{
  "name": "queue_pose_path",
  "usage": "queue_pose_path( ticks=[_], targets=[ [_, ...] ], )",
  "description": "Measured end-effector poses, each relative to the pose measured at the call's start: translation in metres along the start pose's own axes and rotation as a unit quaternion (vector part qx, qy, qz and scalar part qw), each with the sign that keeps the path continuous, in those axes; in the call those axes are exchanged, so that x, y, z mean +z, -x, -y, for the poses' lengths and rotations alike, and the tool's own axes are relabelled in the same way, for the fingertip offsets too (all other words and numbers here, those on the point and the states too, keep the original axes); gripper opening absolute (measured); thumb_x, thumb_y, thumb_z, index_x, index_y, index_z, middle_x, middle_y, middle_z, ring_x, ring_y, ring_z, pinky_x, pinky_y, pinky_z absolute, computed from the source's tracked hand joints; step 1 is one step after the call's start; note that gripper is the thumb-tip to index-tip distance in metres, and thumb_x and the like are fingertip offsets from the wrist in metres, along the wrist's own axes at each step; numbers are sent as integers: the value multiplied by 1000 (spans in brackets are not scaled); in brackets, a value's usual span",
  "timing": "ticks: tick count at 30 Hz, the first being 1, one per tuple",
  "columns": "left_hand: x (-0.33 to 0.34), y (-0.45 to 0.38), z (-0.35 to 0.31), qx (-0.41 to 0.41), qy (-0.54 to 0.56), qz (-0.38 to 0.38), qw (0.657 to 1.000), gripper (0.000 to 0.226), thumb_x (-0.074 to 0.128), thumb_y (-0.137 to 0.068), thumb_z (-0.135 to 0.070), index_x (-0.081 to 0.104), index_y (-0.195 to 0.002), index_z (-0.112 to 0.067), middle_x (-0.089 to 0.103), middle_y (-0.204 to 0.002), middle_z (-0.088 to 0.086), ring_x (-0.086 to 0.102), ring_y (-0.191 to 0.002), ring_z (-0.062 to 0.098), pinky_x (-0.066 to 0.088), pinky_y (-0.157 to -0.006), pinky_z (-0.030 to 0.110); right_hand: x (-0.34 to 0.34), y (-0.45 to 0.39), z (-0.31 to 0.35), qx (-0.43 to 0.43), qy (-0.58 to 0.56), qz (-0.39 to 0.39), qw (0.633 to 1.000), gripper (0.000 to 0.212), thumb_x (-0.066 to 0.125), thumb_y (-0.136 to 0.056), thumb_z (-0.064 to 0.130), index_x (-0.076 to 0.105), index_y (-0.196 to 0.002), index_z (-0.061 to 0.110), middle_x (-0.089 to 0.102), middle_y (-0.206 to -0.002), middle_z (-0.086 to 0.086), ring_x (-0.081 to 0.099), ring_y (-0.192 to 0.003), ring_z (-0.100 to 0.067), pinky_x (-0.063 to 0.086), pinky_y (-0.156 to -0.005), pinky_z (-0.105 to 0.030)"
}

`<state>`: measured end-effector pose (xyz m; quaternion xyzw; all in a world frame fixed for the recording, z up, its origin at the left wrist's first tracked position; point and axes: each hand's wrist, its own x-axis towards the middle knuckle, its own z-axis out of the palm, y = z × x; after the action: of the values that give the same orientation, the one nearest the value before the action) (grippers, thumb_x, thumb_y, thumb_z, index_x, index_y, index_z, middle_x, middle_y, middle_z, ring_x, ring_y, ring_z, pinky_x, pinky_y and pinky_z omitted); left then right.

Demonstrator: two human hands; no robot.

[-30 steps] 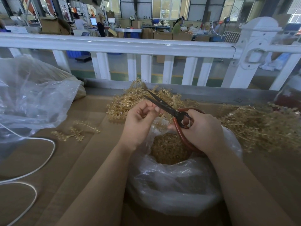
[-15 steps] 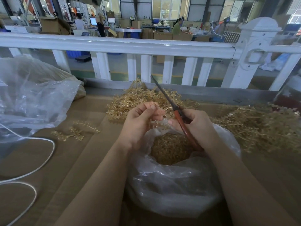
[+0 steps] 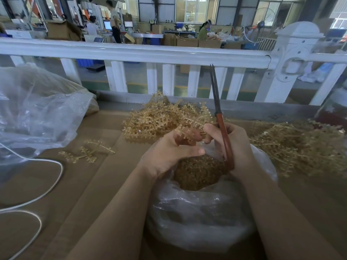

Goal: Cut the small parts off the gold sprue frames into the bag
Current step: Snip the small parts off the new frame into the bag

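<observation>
My left hand (image 3: 169, 152) holds a gold sprue frame (image 3: 185, 132) over the mouth of a clear plastic bag (image 3: 202, 214) that holds a heap of small gold parts (image 3: 197, 171). My right hand (image 3: 236, 145) grips red-handled scissors (image 3: 219, 119); their closed blades point straight up, and its fingertips touch the frame too. A pile of gold sprue frames (image 3: 161, 117) lies on the table just behind my hands.
A second heap of gold frames (image 3: 296, 147) lies to the right. A few loose frames (image 3: 86, 151) rest on the cardboard-covered table at left, near a large crumpled clear bag (image 3: 37, 113) and a white cable (image 3: 37, 199). A white railing (image 3: 150, 53) borders the far edge.
The scissors swung from pointing up-left with blades parted to standing nearly upright with blades closed. My left hand shifted slightly right with the frame, and both hands now meet on it.
</observation>
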<state>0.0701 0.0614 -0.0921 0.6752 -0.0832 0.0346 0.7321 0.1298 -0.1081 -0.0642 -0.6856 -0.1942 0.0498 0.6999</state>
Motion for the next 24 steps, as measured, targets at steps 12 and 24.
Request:
queue_pose_path(
  ticks=[12, 24],
  targets=[
    [1, -1, -7, 22, 88, -79, 993, 20, 65, -84, -34, 79, -83, -20, 66, -98, 8, 52, -53, 4, 46, -54, 16, 2, 0, -1, -61, 24, -5, 998, 26, 76, -84, 31, 70, -77, 7, 63, -55, 5, 58, -51, -2, 45, -55, -11],
    [-11, -8, -1, 45, 219, -170, 960, 21, 71, -73, -3, 78, -92, -9, 76, -89, 4, 69, -76, 10, 57, -70, 18, -5, -6, -13, -100, 308, -6, 946, 52, 61, -58, 89, 58, -88, 47, 60, -92, 40, 56, -87, 15, 40, -65, -17]
  ],
)
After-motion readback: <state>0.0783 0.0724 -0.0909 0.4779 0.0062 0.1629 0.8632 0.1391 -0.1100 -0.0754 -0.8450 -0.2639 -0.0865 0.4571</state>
